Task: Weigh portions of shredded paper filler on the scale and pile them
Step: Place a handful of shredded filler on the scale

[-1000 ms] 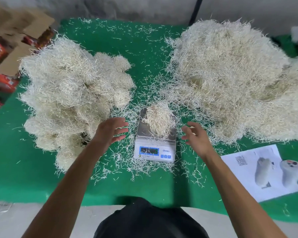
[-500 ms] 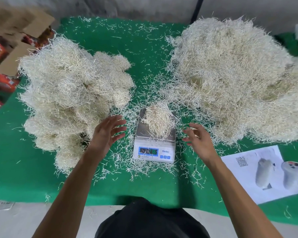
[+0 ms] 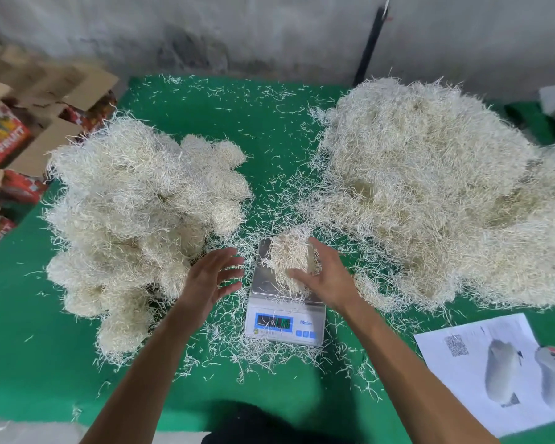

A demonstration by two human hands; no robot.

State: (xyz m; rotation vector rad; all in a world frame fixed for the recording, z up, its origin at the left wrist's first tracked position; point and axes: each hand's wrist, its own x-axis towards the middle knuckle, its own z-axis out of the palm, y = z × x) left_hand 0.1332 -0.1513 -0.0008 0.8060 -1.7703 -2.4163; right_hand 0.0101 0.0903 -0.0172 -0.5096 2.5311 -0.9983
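— Shredded paper portion [image 3: 290,257], where is it?
— It sits on the steel plate of the scale [image 3: 284,315], in the lower middle of the frame. The right hand [image 3: 326,277] grips it from its right side — thumb at the near part of the clump, fingers curled behind the far part. The display I cannot read; it is blurred.

— And the left hand [image 3: 210,277]?
— It hovers just left of the scale, fingers spread and relaxed, holding nothing and not touching the portion.

— What lies near the bottom edge?
— At lower right a printed sheet [image 3: 497,370] lies on the green cloth [image 3: 29,347]. Loose strands are scattered all around the scale.

— Further up?
— At the left middle a pile of rounded portions [image 3: 141,213], clumps stacked one on another. At the right a big loose heap [image 3: 430,193], much wider. Between them is a strip of cloth with scattered strands. In the upper left corner stand cardboard boxes [image 3: 23,129], beside the cloth's edge.
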